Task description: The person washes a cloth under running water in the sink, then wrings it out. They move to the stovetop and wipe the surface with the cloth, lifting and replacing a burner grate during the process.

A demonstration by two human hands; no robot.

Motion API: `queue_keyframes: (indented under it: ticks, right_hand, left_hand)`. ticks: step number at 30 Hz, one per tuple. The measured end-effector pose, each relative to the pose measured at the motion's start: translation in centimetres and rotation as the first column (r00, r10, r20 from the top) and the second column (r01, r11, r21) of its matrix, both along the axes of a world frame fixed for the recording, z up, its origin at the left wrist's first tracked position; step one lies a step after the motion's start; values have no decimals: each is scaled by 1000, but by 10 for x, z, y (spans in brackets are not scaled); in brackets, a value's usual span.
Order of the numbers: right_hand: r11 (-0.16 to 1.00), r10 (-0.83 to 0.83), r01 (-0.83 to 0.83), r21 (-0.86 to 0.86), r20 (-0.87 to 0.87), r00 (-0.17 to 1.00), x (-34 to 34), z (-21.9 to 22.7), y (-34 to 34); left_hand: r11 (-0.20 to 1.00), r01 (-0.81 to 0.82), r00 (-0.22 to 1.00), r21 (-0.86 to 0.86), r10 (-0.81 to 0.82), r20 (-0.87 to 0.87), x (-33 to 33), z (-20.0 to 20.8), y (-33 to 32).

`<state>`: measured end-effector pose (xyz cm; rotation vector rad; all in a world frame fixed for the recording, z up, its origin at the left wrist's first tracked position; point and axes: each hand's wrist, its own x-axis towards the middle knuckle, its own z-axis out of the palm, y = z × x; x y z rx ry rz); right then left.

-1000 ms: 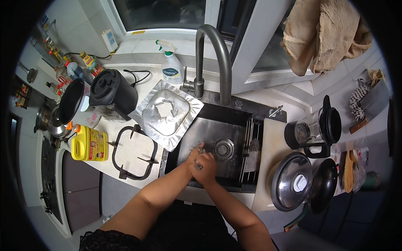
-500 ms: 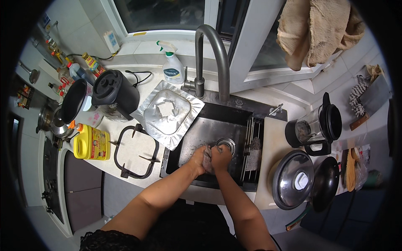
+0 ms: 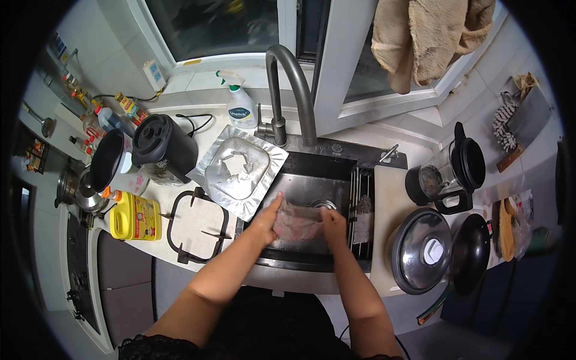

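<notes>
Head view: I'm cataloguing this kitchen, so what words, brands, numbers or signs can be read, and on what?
I won't copy wording, but print shows here:
Spray bottle: label with large pale lettering, legible.
Yellow jug: label lettering too small.
Sink ledge: pale mark, too small.
Cloth in both hands: no print visible.
Elsewhere: any print is too small or blurred.

Lettering (image 3: 239, 113) on spray bottle (image 3: 237, 97), label (image 3: 146, 216) on yellow jug (image 3: 120, 223)

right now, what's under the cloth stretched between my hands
The dark sink lies below the cloth, with part of the drain showing past its far edge. The cloth and your right hand cover the rest.
</notes>
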<state>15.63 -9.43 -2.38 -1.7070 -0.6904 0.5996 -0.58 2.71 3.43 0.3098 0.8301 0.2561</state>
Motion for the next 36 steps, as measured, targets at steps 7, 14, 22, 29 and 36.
queue_keyframes:
  ticks: [7, 14, 22, 29, 36]
  right_hand:
    - [993, 58, -97, -60, -461, 886, 12, 37, -23]
    - [983, 138, -81, 164, -375, 917, -5, 25, -12]
    - [908, -101, 320, 270, -601, 793, 14, 42, -10]
    - [975, 223, -201, 100, -342, 913, 19, 63, -39]
    - [928, 311, -371, -34, 617, 723, -28, 63, -50]
  left_hand:
    - [961, 102, 993, 259, -85, -77, -7, 50, 19]
    - [937, 164, 975, 309, -201, 93, 2, 65, 10]
    - [806, 178, 979, 564, -89, -182, -3, 63, 21]
    - [822, 52, 989, 568, 38, -145, -5, 61, 22]
    - [966, -185, 924, 183, 107, 368, -7, 67, 22]
